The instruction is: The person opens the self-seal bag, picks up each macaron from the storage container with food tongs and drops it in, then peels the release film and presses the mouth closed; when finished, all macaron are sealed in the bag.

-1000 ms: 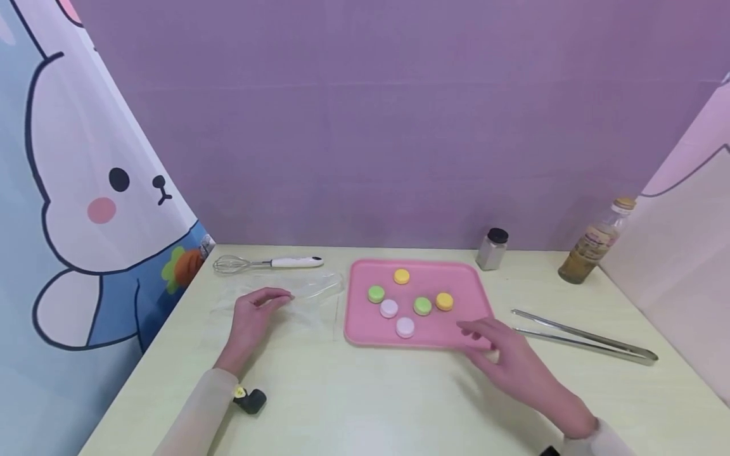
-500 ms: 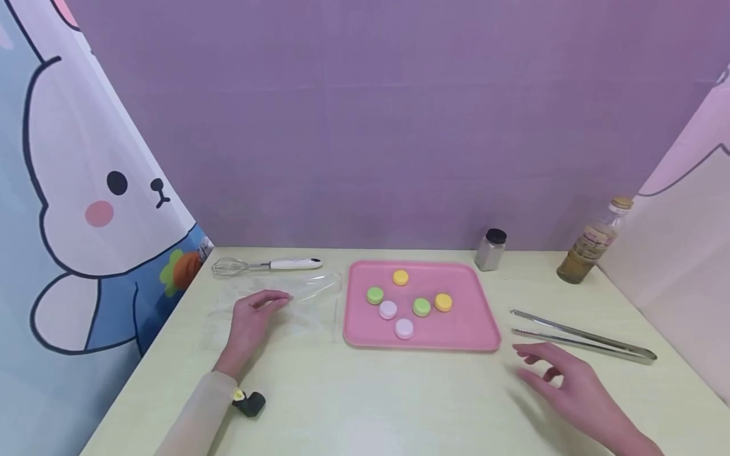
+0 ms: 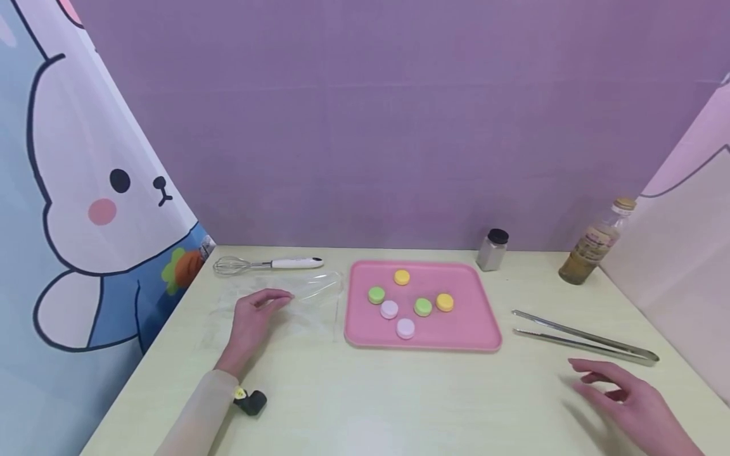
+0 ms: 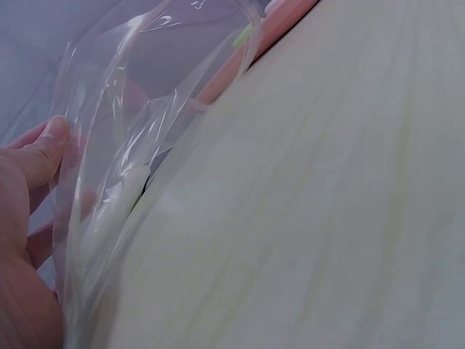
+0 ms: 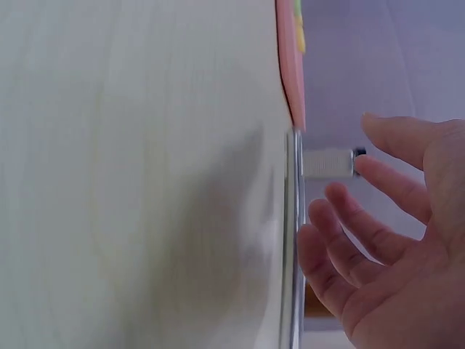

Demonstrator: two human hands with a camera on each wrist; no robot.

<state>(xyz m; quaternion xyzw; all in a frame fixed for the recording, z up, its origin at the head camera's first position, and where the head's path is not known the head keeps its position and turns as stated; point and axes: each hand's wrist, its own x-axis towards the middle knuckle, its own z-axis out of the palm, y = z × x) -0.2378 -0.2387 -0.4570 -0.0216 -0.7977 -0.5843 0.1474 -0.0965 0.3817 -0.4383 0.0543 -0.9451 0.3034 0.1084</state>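
On the left side of the table, my left hand pinches the edge of a clear plastic bag between thumb and fingers. The left wrist view shows the film of the bag raised beside the thumb. At the lower right, my right hand hovers over the table with loosely bent fingers and holds nothing. Metal tongs lie just beyond it. Between the hands sits a pink tray bearing several macarons: yellow, green and pale lilac.
A whisk with a white handle lies behind the bag. Toward the back right stand a small jar with a black lid and a corked glass bottle. A purple backdrop rises along the table's rear edge.
My right hand has moved from above the tray's front right corner to the right and toward me, in front of the tongs. The left hand stays at the bag.
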